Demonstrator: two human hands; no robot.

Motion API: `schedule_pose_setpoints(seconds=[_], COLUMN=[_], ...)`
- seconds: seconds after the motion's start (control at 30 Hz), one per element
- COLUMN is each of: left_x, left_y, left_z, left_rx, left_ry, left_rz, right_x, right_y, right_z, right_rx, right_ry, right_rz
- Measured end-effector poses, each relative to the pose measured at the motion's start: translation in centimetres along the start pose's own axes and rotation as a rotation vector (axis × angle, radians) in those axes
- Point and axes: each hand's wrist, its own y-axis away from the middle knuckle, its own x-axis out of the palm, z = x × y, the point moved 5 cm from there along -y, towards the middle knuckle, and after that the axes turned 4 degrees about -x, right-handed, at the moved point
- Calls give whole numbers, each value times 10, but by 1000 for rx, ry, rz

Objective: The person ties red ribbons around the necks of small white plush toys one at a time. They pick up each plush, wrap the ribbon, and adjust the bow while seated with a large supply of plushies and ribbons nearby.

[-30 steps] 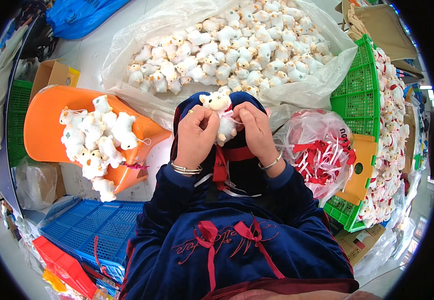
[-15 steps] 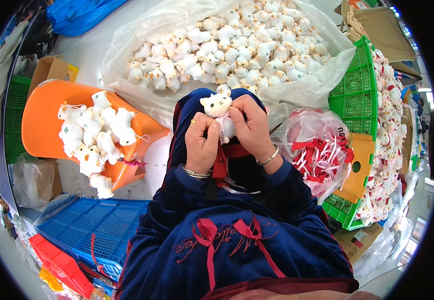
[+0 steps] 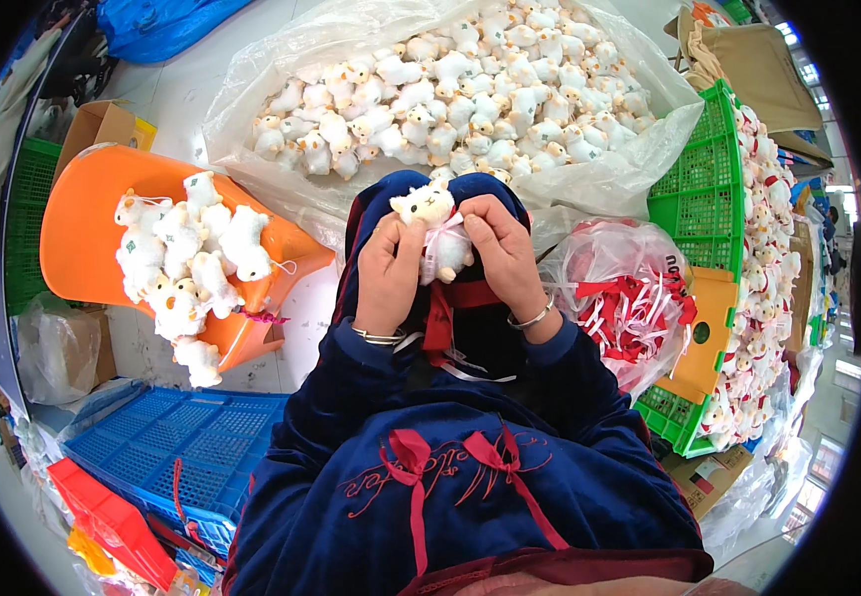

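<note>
A small white plush animal [image 3: 432, 221] sits upright over my lap, held between both hands. My left hand [image 3: 388, 274] grips its left side with the fingers curled in. My right hand [image 3: 504, 253] presses on its right side and pinches a pale ribbon [image 3: 438, 248] at its neck. Both wrists wear thin bracelets. A red ribbon [image 3: 440, 318] hangs down my dark blue clothing just below the hands.
A big clear bag of white plush animals [image 3: 470, 94] lies ahead. An overturned orange chair [image 3: 88, 233] at the left carries several plush toys. A bag of red and white ribbons [image 3: 624, 303] and a green crate [image 3: 714, 199] of plush toys stand at the right. A blue crate [image 3: 167, 447] lies lower left.
The plush animal has been turned slightly and raised a little between my hands. My fingers have shifted on the ribbon at its neck.
</note>
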Motion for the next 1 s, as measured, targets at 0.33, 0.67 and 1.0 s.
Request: schedule_pose_setpoints(seconds=[0.33,0.67,1.0], left_x=[-7,3,5], left_y=[2,7,8], left_z=[12,2,-3], left_rx=[-54,131,115], left_ry=[-92,-287,-357], left_rz=[-14,11,30], right_x=[6,-2,0], right_y=[3,2,-3], right_z=[-5,12,7], right_rx=[-62,-52,-32], right_ry=[81,150,242], right_rz=[11,99,100])
